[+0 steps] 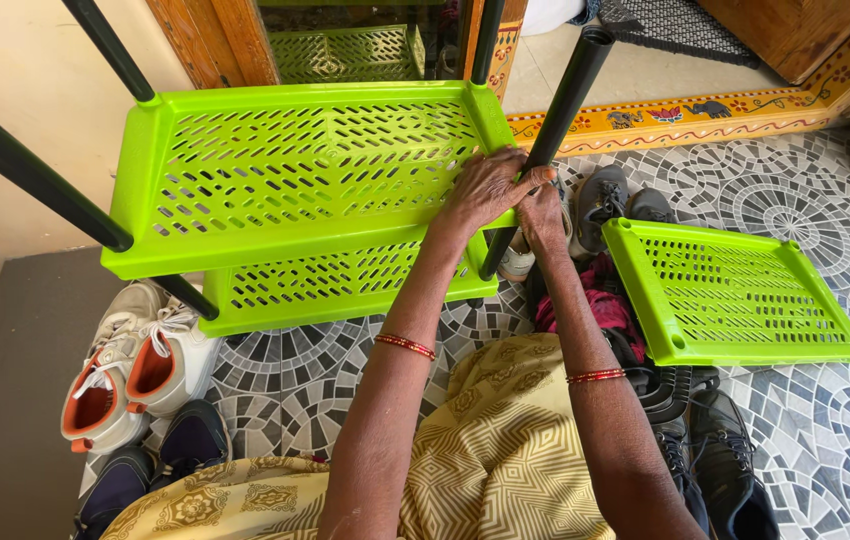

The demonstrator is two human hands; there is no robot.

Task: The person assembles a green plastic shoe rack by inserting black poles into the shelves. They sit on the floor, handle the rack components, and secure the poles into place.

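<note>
Landmark: upper green shelf [295, 170], perforated, long axis left-right, carried on black poles.

Both hands together at its near right corner. Left hand [485, 190] lies flat over corner edge, fingers touching black pole [550, 130]. Right hand [542, 215] just below and right of left, wrapped on same pole; full closure hidden by left hand.

Pole leans up and away to right from corner, foot near lower green shelf [345, 285]. Left hand nearer shelf, right hand nearer pole.

Loose green shelf [730, 295] lies on tiled floor [825, 430], right of corner, apart from hands. White shoes [130, 370] below shelf's left end.
</note>
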